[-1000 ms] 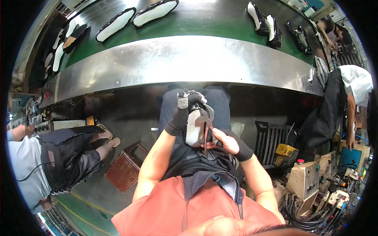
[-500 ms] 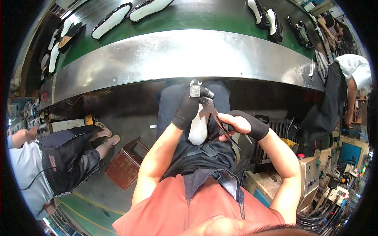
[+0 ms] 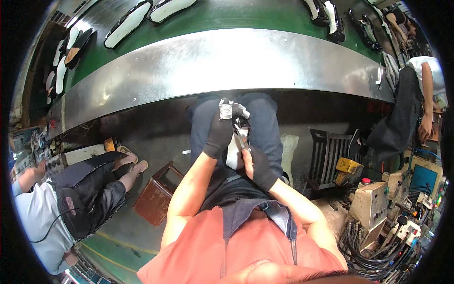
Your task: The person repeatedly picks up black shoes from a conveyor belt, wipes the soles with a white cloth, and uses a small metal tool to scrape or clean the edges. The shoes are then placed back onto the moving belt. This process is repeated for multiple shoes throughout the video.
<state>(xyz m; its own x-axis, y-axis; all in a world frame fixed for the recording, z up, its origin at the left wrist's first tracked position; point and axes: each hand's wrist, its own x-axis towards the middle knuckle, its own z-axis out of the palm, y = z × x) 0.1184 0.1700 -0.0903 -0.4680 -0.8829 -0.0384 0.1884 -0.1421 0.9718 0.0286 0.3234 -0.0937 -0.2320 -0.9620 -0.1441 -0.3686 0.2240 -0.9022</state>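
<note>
Left hand [image 3: 218, 135], black-gloved, grip clamped on white shoe part [image 3: 233, 150] over lap, below steel desk [image 3: 227, 61] edge. Right hand [image 3: 259, 166] grip closed on thin metal tool [image 3: 242, 137] at part. Work looks mid-way; part not yet on green belt [image 3: 227, 19] with soles [image 3: 128, 23].

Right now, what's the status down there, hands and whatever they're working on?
Left hand, black glove, grip closed on a pale shoe part over the lap. Right hand holds a small metal tool against it. Steel conveyor edge just ahead, nothing between.
</note>
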